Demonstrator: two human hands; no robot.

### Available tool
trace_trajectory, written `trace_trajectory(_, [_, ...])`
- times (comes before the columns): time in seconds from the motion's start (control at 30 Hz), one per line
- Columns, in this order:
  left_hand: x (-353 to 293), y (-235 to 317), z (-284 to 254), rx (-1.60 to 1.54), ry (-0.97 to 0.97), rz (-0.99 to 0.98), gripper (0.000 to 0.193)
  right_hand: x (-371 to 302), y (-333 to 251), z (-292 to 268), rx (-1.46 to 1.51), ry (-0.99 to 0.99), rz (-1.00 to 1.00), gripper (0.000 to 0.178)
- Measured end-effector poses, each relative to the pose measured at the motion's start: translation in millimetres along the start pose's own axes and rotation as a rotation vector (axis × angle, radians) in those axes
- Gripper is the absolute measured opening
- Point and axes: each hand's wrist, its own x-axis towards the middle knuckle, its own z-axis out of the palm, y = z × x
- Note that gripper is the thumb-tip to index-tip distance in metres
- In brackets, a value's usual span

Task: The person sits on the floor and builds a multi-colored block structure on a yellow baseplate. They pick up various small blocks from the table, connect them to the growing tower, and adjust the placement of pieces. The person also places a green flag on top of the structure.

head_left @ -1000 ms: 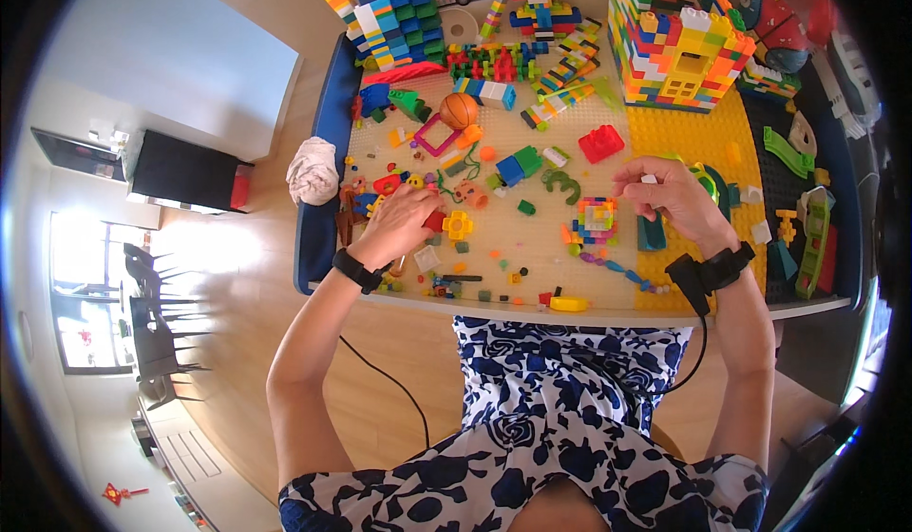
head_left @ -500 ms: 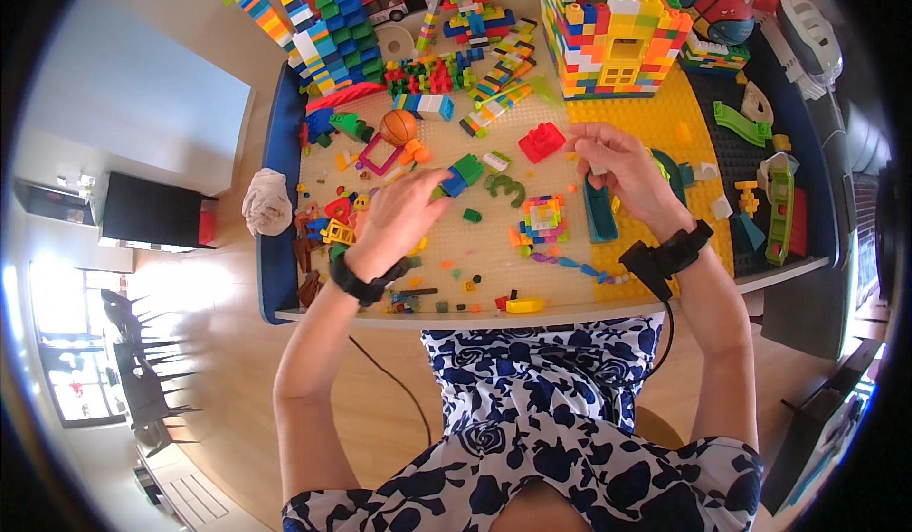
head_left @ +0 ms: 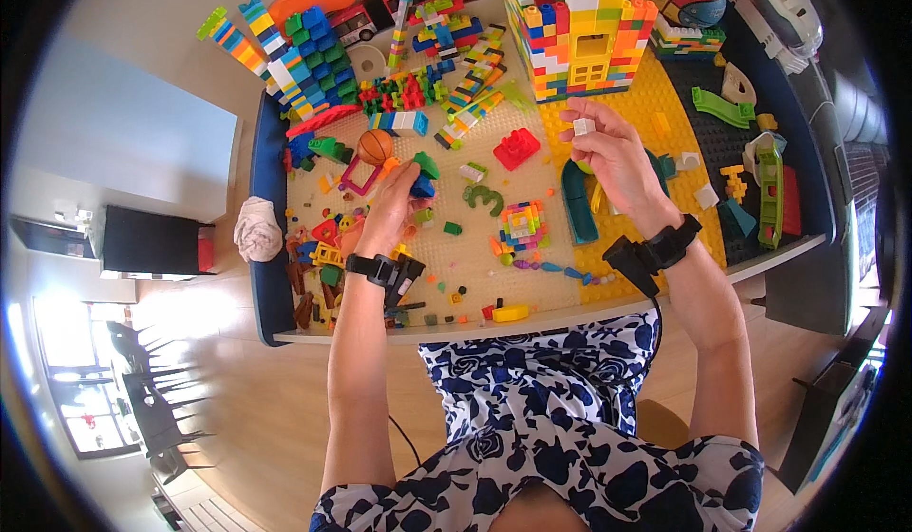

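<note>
Okay, status: plenty assembled, plenty loose. Joined up: multicoloured block house (head_left: 553, 52) with a yellow window frame (head_left: 590, 74), at the back of the yellow baseplate (head_left: 679, 104); blue-and-green stepped stack (head_left: 315, 55) at the far left of the table (head_left: 272, 185); small multicoloured cluster (head_left: 522, 223) near the middle. Lying loose: red block (head_left: 516, 149), green curved piece (head_left: 483, 198), yellow oblong piece (head_left: 511, 313) by the front edge. Neither held part looks attached to any of the builds.

Right hand (head_left: 613, 157): thumb and fingertips nearly together, pinching the white block (head_left: 582, 126) in front of the house; looks apart from its wall.

Left hand (head_left: 388, 211): thumb and fingers curled partway, closed around the blue-and-green block pair (head_left: 423, 186), right of the orange ball (head_left: 375, 146). Contact partly hidden, so can't tell how firm that hold is or whether the pair is clear of the board.
</note>
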Motion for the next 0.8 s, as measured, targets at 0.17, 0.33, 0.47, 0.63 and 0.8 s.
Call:
trace_trajectory(0.17, [0,7,12,-0.231,-0.113,0.015,0.033,3,0,1,0.033,0.063,-0.025,0.034])
trace_trajectory(0.33, [3,-4,9,-0.246,-0.109,0.017,0.036,5,-3,-2,0.068,0.031,-0.054,0.031])
trace_trajectory(0.47, [4,-2,9,-0.218,-0.098,0.077,0.036,5,-11,-5,0.072,0.103,-0.036,0.029])
trace_trajectory(0.63, [3,3,14,0.063,0.05,0.221,0.035,7,-18,-18,0.031,0.116,-0.145,0.028])
trace_trajectory(0.8, [1,2,14,0.555,0.213,0.346,0.03,11,-27,-26,0.187,0.191,-0.279,0.028])
